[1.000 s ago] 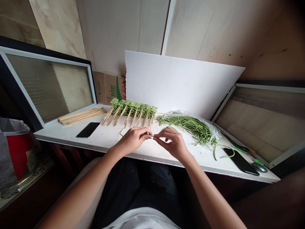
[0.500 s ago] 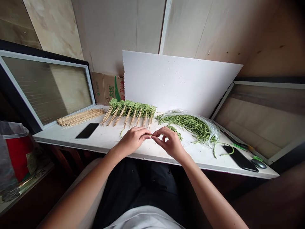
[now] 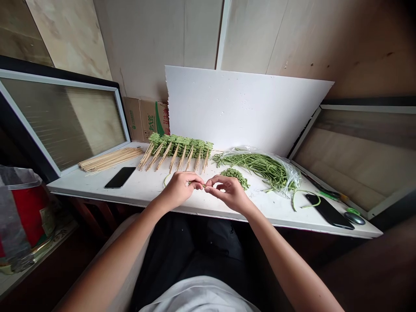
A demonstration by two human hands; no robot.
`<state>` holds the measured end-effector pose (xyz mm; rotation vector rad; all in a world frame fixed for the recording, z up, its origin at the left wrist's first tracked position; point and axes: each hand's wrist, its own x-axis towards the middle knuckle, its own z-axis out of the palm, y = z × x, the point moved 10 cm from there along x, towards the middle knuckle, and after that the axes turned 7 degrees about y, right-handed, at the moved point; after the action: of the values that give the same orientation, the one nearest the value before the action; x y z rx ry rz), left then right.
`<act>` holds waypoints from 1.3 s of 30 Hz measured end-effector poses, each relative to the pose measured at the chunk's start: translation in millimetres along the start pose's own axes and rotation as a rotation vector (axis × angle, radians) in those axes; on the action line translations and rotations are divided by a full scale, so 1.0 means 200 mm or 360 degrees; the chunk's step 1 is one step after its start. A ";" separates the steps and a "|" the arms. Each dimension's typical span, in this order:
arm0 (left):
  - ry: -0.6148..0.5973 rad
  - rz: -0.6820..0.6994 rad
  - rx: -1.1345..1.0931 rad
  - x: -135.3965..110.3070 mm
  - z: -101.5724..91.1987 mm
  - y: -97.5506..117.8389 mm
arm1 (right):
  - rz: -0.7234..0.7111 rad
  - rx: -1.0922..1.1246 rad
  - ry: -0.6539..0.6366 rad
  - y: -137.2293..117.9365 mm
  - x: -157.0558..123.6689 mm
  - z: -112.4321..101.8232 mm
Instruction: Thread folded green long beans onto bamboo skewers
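Above the front of the white table (image 3: 201,208), my left hand (image 3: 178,189) and my right hand (image 3: 229,193) meet fingertip to fingertip. Both are closed in a pinch on a thin green bean (image 3: 203,186), mostly hidden by the fingers. Just behind my right hand lies a small pile of short bean pieces (image 3: 236,176). A curved loose bean (image 3: 165,179) shows beside my left hand. Farther back, bean pieces on skewers (image 3: 182,146) lie stacked in a row, their bare stick ends toward me. Long whole beans (image 3: 260,167) spill from a clear plastic bag (image 3: 294,175) at the right.
Bare bamboo skewers (image 3: 110,159) and a black phone (image 3: 120,177) lie on the left. At the right are another phone (image 3: 329,212), a long bean (image 3: 294,201) and a dark rounded object (image 3: 354,218). A white board (image 3: 247,108) and cardboard box (image 3: 146,117) stand behind.
My fingertips have shifted slightly left, still pinching the bean. More of the pile of cut pieces shows behind my right hand. The view has moved a little.
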<state>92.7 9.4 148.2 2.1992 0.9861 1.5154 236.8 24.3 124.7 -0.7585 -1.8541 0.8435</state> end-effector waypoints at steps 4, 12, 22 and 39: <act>-0.0066 -0.0119 -0.0120 -0.01 0.02 -0.03 | 0.0101 0.0161 -0.0152 0.06 0.00 0.03; -0.0179 -0.0268 -0.0023 -0.01 0.02 -0.09 | 0.0096 0.0283 -0.0056 0.09 0.03 -0.03; -0.0039 -0.0057 0.0117 0.00 -0.04 -0.05 | -0.0144 -0.0120 0.0121 -0.03 0.03 -0.12; -0.0042 0.0024 0.0138 0.00 0.01 -0.04 | -0.0501 -0.0605 0.0200 -0.09 0.00 -0.08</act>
<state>91.4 15.8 142.8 2.2843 1.0481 1.4726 248.2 18.1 144.2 -0.7042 -1.9762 0.2398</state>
